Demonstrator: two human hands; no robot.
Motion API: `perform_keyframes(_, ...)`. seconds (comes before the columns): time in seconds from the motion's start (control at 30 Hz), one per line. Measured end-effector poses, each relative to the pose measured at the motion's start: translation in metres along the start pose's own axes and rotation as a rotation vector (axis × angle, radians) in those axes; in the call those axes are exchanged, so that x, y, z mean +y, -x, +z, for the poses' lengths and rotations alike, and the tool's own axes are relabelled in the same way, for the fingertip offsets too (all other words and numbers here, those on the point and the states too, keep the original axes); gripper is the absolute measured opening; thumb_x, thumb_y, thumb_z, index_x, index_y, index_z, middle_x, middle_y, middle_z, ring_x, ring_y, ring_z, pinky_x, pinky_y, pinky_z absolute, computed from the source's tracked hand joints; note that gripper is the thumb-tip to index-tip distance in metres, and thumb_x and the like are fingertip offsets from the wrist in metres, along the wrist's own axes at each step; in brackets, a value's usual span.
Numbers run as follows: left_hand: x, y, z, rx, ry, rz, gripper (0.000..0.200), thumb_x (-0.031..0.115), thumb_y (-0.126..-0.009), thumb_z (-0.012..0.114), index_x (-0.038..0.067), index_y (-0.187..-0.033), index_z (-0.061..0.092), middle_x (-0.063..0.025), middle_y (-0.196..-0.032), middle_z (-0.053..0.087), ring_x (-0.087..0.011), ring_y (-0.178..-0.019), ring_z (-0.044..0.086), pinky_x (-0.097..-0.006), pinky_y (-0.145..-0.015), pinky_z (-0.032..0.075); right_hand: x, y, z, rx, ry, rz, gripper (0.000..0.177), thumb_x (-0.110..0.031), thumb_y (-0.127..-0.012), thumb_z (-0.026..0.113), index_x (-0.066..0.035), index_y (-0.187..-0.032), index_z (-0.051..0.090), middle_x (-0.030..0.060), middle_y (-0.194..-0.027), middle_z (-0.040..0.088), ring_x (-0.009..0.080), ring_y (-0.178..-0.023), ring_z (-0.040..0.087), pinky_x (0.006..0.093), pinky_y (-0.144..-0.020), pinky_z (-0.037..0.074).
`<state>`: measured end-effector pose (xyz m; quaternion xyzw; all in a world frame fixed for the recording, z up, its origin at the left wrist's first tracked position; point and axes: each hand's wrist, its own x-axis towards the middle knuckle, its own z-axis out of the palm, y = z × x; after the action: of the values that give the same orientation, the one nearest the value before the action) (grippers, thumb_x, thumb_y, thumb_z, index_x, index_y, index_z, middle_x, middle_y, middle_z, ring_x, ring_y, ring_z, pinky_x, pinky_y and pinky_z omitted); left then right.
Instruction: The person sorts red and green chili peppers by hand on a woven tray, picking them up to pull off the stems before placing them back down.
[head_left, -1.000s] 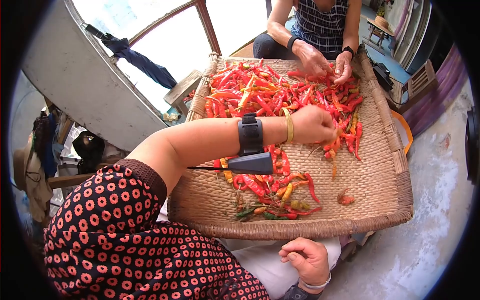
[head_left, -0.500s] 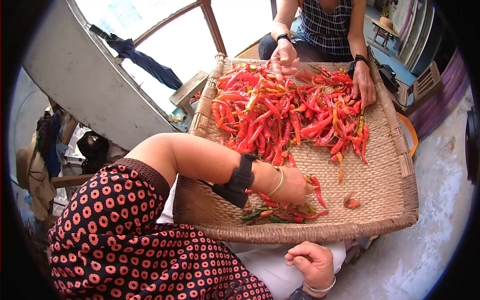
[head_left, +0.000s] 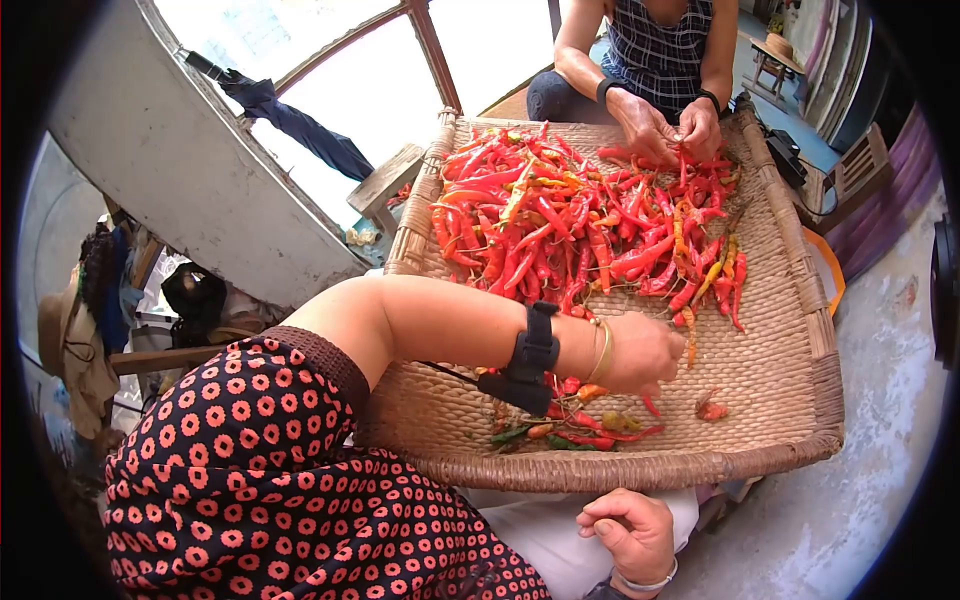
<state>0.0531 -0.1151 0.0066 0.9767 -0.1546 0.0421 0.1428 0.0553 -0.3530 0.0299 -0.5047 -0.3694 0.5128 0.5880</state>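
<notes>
My left hand [head_left: 640,352], with a yellow bangle at the wrist, reaches over a shallow woven basket [head_left: 600,470]. Its fingers curl downward between a large heap of red chili peppers [head_left: 530,220] and a smaller pile of peppers [head_left: 600,432] near the basket's front edge. What the fingers hold, if anything, is hidden. A red pepper tip [head_left: 650,404] shows just beneath them. In front of the basket, my right hand [head_left: 632,530] rests on my lap, loosely curled with its thumb apart and nothing visible in it.
A co-worker [head_left: 660,50] sits across, both hands [head_left: 672,132] together over the heap's far side. A crumpled pepper piece [head_left: 711,408] lies on the weave. A folded umbrella [head_left: 300,125] hangs at the left wall; a wooden stool [head_left: 385,185] stands beside the basket.
My left hand has moved away from the small pile, up and to the right. The co-worker's two hands have come together over the peppers. My right hand stays put.
</notes>
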Motion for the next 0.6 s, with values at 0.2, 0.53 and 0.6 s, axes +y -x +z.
perform_keyframes(0.2,0.037,0.008,0.013,-0.419,-0.027,-0.142,0.026,0.032,-0.07,0.064,0.006,-0.074,0.063,-0.0093,-0.078,0.061,-0.0271,-0.069,0.062,-0.0378,-0.058,0.05,-0.001,0.0,0.0,-0.002,0.016,-0.003,0.02,-0.014,-0.08,0.062,0.005,-0.086,0.06,0.0126,-0.075,0.061,0.0163,-0.064,0.06,0.0247,-0.059,0.05)
perform_keyframes(0.53,0.005,-0.004,-0.021,-0.043,0.244,-0.312,0.023,0.024,-0.073,0.059,0.004,-0.082,0.06,-0.0118,-0.074,0.061,-0.0309,-0.069,0.06,-0.0425,-0.061,0.046,0.001,-0.002,-0.004,-0.03,0.034,0.021,0.02,-0.014,-0.079,0.062,0.005,-0.086,0.06,0.012,-0.075,0.061,0.0158,-0.063,0.06,0.0244,-0.058,0.05)
perform_keyframes(0.6,-0.023,-0.006,-0.026,0.341,0.166,-0.189,0.022,0.022,-0.072,0.061,0.003,-0.083,0.059,-0.0123,-0.075,0.061,-0.0308,-0.069,0.059,-0.0419,-0.062,0.046,0.002,-0.002,-0.003,-0.016,0.039,0.018,0.018,-0.012,-0.079,0.061,0.005,-0.086,0.061,0.0121,-0.075,0.061,0.0156,-0.064,0.06,0.0241,-0.059,0.05)
